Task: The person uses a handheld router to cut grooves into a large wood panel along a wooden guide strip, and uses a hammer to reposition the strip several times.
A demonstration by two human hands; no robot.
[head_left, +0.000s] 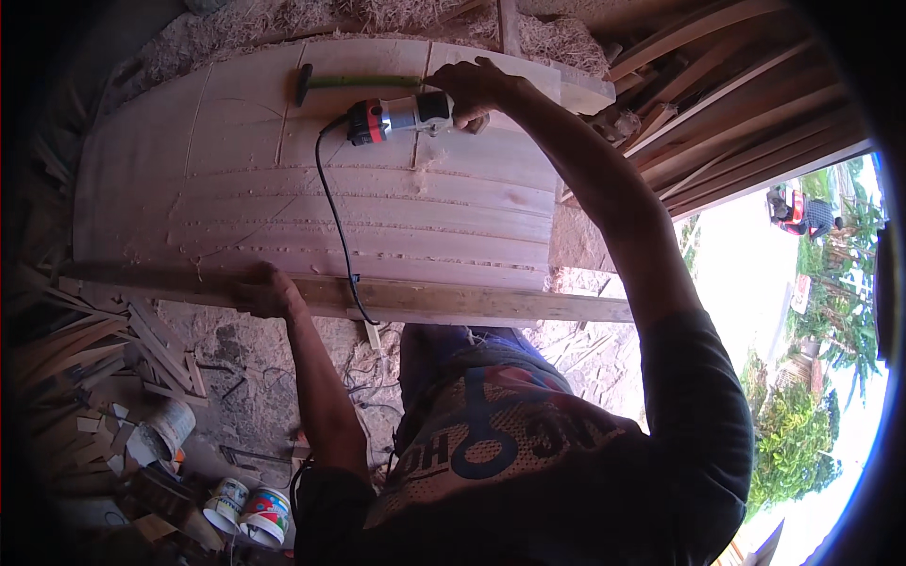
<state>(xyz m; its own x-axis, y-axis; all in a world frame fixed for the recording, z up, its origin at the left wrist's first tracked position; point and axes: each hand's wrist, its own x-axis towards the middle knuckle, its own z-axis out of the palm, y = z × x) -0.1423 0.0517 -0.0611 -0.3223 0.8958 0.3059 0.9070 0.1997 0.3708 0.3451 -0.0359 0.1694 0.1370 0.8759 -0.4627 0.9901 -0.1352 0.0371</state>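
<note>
A wide panel of joined pale wooden boards [236, 189] lies in front of me, marked with curved lines and cut grooves. My right hand [477, 90] reaches far across it and grips a red and silver power router [396, 118], which rests on the panel's far part. The tool's black cord [335, 226] runs back over the boards toward me. My left hand [266, 291] presses flat on the long wooden beam [453, 302] along the panel's near edge. A hammer with a green handle [349, 83] lies on the boards just beyond the router.
Sawdust and shavings [283, 19] pile up behind the panel. Stacked planks [736, 104] lean at the right. Offcuts [85, 349] and small paint tubs [250, 509] litter the ground at the lower left. An open doorway at the right shows trees and a distant person [802, 212].
</note>
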